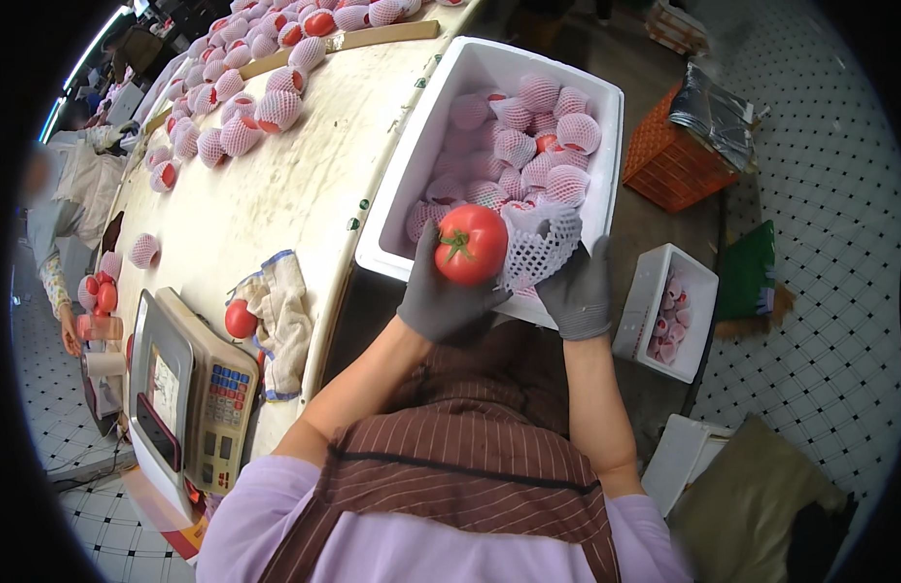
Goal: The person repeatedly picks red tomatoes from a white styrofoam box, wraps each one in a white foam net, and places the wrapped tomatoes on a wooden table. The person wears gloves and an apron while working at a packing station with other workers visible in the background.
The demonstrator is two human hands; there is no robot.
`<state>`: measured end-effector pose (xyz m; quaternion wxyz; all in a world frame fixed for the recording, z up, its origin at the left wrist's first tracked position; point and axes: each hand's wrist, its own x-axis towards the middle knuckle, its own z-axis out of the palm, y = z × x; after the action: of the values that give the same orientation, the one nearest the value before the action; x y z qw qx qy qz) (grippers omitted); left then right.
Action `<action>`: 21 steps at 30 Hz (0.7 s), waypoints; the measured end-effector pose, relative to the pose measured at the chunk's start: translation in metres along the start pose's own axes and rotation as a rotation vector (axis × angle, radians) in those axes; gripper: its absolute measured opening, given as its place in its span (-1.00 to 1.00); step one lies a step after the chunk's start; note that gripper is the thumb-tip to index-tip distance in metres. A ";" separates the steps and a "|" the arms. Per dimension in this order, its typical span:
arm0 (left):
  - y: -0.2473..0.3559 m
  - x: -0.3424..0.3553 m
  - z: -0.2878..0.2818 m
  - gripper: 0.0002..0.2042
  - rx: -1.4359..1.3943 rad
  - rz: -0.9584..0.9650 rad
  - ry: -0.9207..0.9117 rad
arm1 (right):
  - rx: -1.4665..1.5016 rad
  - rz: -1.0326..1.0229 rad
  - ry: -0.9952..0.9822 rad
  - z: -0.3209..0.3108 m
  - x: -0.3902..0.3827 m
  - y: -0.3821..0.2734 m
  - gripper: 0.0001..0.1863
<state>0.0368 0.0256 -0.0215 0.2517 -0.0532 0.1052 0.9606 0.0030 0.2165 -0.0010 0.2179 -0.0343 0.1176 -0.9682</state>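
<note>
In a grey glove, my left hand (436, 301) is closed round a red tomato (475, 248) with its green stem facing up. My right hand (579, 296), gloved the same way, grips a white foam net sleeve (540, 245) stretched open beside the tomato. Both hands are over the near end of a white foam box (611, 160). Inside the box lie many net-wrapped tomatoes (515, 148), some showing red through the mesh.
Net-wrapped tomatoes (240, 134) lie on the pale table (363, 107) by a wooden strip (382, 37). A scale (212, 389), a cloth glove (280, 321) and a bare tomato (240, 319) are at left. An orange crate (679, 146) and a smaller foam box (698, 291) stand right. Another person (81, 185) is far left.
</note>
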 end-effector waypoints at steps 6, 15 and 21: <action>0.000 0.002 0.024 -0.35 -0.173 0.003 0.171 | -0.410 -0.045 0.155 -0.019 -0.002 0.002 -0.58; -0.004 0.004 0.010 -0.36 -0.046 0.056 0.135 | 0.053 -0.178 -0.111 0.011 -0.008 -0.007 -0.53; -0.003 -0.002 0.029 -0.46 0.184 0.250 0.025 | -1.134 -0.842 0.355 0.036 -0.011 -0.014 -0.74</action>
<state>0.0382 0.0336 0.0061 0.1327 -0.0282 0.2017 0.9700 0.0119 0.2260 0.0370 -0.2467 -0.0266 0.6116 -0.7512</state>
